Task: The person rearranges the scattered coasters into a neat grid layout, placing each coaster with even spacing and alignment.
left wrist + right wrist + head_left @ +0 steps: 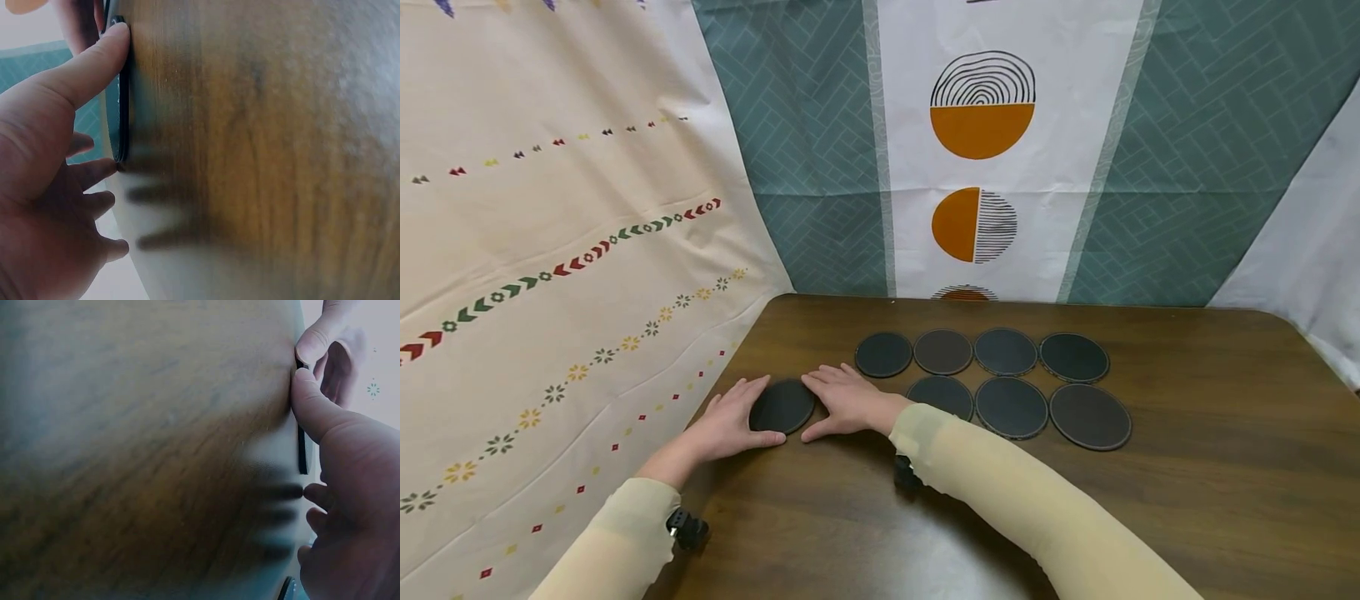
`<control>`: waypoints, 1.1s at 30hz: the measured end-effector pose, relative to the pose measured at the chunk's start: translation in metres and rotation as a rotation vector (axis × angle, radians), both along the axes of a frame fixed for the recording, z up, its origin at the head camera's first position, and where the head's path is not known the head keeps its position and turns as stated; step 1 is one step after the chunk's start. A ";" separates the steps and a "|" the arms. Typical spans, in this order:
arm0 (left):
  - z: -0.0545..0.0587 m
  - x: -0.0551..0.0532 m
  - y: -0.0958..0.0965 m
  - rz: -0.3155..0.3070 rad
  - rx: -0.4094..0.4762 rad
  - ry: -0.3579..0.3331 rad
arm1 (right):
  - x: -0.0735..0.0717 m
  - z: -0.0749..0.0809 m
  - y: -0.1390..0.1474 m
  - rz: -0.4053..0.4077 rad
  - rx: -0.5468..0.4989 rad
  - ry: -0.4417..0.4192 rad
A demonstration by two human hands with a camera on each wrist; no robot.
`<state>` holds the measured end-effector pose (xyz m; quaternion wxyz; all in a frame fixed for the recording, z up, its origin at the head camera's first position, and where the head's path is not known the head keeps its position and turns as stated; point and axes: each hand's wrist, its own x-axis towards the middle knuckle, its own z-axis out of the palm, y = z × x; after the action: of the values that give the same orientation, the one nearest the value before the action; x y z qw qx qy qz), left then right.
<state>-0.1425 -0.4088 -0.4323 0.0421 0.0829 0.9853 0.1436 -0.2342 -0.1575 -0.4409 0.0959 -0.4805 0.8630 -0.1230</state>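
Note:
A black round coaster [782,407] lies on the wooden table near its left edge, between both hands. My left hand [726,425] holds its left side, the thumb at the near rim and a finger at the far-left rim. From the right, my right hand [850,404] holds the same coaster, with a fingertip by its far-right rim and the thumb by its near-right rim. In the left wrist view the left thumb [103,59] presses the coaster's thin edge [123,119]. The right thumb [309,394] touches that edge in the right wrist view.
Several dark round coasters [1006,352] lie in two rows right of the hands, one of them [940,395] partly behind the right forearm. The brown table [1225,467] meets a patterned cloth [587,250] on the left and a teal and white curtain [820,125] behind.

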 end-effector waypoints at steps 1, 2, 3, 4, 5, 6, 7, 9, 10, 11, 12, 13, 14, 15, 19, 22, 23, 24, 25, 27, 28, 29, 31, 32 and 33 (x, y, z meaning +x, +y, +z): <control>0.000 0.000 0.000 0.000 0.000 -0.002 | 0.000 -0.001 0.000 0.002 0.001 0.001; 0.000 -0.001 0.000 0.001 0.002 -0.003 | -0.001 -0.002 0.000 0.003 0.003 0.004; -0.001 -0.001 0.001 0.003 0.007 -0.004 | -0.001 -0.003 -0.001 0.005 0.003 0.007; -0.001 -0.001 0.001 0.002 0.009 -0.003 | 0.000 -0.003 -0.001 0.006 0.004 0.012; 0.000 -0.001 0.001 0.001 0.013 0.001 | 0.000 -0.003 -0.002 0.008 0.004 0.014; 0.000 -0.001 0.001 -0.003 0.017 0.007 | 0.001 -0.002 -0.002 0.009 0.003 0.016; 0.000 0.000 0.001 -0.006 0.023 0.013 | 0.001 -0.002 -0.003 0.012 0.003 0.016; 0.000 0.001 0.001 -0.015 0.036 0.029 | 0.003 -0.001 -0.003 0.014 0.000 0.013; 0.000 0.002 0.002 -0.022 0.037 0.039 | 0.004 -0.001 -0.004 0.015 -0.001 0.012; 0.000 0.002 0.002 -0.026 0.040 0.048 | 0.004 -0.001 -0.004 0.016 -0.001 0.010; 0.001 0.003 0.003 -0.031 0.040 0.056 | 0.005 -0.001 -0.005 0.016 -0.003 0.009; 0.001 0.003 0.003 -0.032 0.040 0.061 | 0.005 0.000 -0.005 0.015 -0.002 0.011; 0.002 0.002 0.004 -0.033 0.037 0.066 | 0.005 0.000 -0.006 0.014 -0.002 0.014; 0.002 0.002 0.005 -0.033 0.032 0.070 | 0.005 -0.001 -0.006 0.011 -0.001 0.018; 0.002 0.000 0.007 -0.032 -0.001 0.067 | 0.005 -0.002 -0.006 0.004 0.007 0.033; 0.002 -0.001 0.009 -0.031 -0.022 0.056 | 0.006 -0.003 -0.006 -0.001 0.009 0.040; 0.002 -0.001 0.010 -0.032 -0.027 0.054 | 0.006 -0.003 -0.005 -0.003 0.010 0.042; 0.003 -0.001 0.011 -0.034 -0.029 0.054 | 0.006 -0.003 -0.005 -0.006 0.009 0.043; 0.003 -0.001 0.012 -0.035 -0.031 0.056 | 0.006 -0.003 -0.005 -0.008 0.007 0.045; 0.003 -0.001 0.013 -0.044 -0.030 0.063 | 0.006 -0.003 -0.004 -0.015 0.004 0.048; 0.003 -0.002 0.014 -0.048 -0.029 0.068 | 0.006 -0.003 -0.004 -0.018 0.004 0.049; 0.003 -0.002 0.015 -0.050 -0.027 0.071 | 0.006 -0.002 -0.003 -0.021 0.002 0.049; 0.003 -0.002 0.016 -0.054 -0.024 0.078 | 0.005 -0.002 -0.002 -0.027 0.000 0.050; 0.003 -0.003 0.017 -0.055 -0.024 0.080 | 0.005 -0.002 -0.001 -0.029 -0.001 0.050; 0.002 -0.003 0.018 -0.053 -0.021 0.079 | 0.005 -0.001 0.000 -0.031 -0.003 0.050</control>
<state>-0.1454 -0.3909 -0.4298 0.0080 0.1141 0.9851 0.1287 -0.2296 -0.1576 -0.4421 0.0715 -0.4699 0.8724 -0.1140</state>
